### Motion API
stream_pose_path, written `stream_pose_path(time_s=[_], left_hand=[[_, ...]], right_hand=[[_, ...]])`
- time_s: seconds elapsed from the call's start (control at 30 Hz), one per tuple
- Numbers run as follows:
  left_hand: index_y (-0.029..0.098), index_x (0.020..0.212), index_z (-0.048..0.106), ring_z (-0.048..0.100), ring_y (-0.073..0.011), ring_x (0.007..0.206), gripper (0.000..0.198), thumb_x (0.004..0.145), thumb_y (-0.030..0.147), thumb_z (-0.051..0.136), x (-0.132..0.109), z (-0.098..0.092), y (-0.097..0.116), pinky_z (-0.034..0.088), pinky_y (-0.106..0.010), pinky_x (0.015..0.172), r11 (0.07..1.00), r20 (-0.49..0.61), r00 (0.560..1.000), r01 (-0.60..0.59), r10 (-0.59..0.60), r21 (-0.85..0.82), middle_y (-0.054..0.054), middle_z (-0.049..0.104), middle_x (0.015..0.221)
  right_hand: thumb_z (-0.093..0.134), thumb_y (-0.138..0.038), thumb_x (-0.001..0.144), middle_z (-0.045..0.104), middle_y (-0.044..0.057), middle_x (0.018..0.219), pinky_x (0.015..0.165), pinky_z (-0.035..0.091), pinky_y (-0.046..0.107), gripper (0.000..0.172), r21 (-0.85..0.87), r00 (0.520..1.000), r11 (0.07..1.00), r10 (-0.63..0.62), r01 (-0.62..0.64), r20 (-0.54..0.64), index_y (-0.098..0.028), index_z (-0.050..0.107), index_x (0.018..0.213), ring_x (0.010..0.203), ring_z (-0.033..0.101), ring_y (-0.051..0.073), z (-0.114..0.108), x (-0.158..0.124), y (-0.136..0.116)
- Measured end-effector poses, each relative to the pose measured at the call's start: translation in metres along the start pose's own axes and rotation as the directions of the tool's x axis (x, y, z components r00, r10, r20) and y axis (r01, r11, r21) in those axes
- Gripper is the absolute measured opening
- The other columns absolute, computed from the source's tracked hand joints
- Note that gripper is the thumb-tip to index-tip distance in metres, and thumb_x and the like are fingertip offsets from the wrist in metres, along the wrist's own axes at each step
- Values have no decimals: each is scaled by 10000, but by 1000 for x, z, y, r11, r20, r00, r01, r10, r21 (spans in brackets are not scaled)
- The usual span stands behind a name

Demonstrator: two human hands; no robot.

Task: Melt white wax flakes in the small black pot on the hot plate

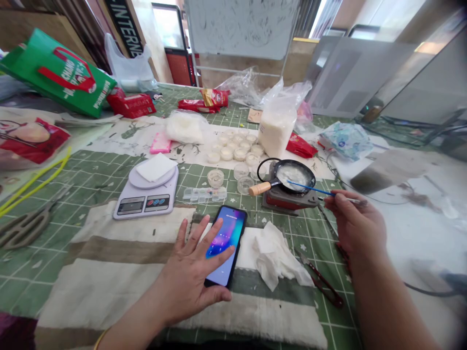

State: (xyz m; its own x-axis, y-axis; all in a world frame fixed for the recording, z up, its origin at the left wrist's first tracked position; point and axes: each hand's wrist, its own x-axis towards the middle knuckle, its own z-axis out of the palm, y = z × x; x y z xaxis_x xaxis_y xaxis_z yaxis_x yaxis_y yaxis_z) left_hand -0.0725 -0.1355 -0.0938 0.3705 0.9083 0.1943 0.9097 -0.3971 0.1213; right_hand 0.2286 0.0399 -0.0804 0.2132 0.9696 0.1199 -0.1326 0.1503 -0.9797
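Note:
My left hand is spread flat over a smartphone, its fingers apart. The lit screen shows a number keypad, partly hidden by the fingers. My right hand pinches a thin blue stick. The stick's far end dips into whitish, cloudy stuff in a small black frying pan with a wooden handle. Under the pan is a small red and dark stove. Crumpled white tissue lies between the phone and my right arm.
Left of the phone stands a kitchen scale bearing white paper. Small round containers cluster behind a clear pill box. A bag of white granules stands behind the pan. Red-handled scissors lie at right, grey scissors far left.

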Motion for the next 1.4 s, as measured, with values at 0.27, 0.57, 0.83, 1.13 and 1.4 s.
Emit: stream_pose_path(time_s=[0.27, 0.57, 0.83, 1.13, 1.4], left_hand=[[382, 1270, 470, 139, -391, 1340, 627, 722, 687, 472, 1, 7, -4, -20, -614, 1046, 1000, 3, 1000, 23, -23, -14, -27, 115, 1511], [391, 1324, 385, 125, -389, 1344, 654, 733, 643, 508, -12, -2, -17, -4, -600, 1051, 991, -19, 991, 132, -131, 31, -28, 41, 1518], [367, 1327, 394, 132, -397, 1339, 668, 732, 654, 497, -18, 1, -16, 33, -627, 1031, 990, 25, 991, 131, -133, 49, -68, 41, 1516], [372, 1327, 393, 141, -380, 1343, 649, 752, 669, 448, -20, -3, -14, 7, -607, 1044, 994, 40, 993, 108, -109, 29, -57, 88, 1513], [221, 1357, 343, 397, -255, 1225, 545, 911, 512, 230, -1, -25, -25, 220, -453, 1060, 898, -147, 931, 266, -333, -351, -95, 462, 1328]], right_hand=[[728, -250, 647, 639, -14, 674, 669, 517, 248, 153, 13, 1000, 1000, 15, -15, -2, -180, 674, 771, 620, 605, 91, 2, -1, -4], [735, -258, 644, 645, -13, 673, 686, 520, 249, 177, 7, 1000, 1000, 16, -16, -3, -175, 673, 788, 624, 608, 92, 2, -1, -2], [733, -245, 639, 647, -19, 643, 695, 517, 247, 165, 14, 1000, 1000, 18, -18, -10, -174, 674, 777, 623, 610, 91, 3, -2, -4], [717, -227, 652, 658, -22, 628, 667, 514, 217, 137, 28, 999, 999, 40, -40, -1, -185, 682, 777, 614, 615, 86, 2, -1, -4], [719, -251, 663, 660, -25, 651, 682, 511, 225, 147, 19, 1000, 1000, 19, -18, -12, -188, 680, 790, 633, 620, 86, 3, 0, -1]])
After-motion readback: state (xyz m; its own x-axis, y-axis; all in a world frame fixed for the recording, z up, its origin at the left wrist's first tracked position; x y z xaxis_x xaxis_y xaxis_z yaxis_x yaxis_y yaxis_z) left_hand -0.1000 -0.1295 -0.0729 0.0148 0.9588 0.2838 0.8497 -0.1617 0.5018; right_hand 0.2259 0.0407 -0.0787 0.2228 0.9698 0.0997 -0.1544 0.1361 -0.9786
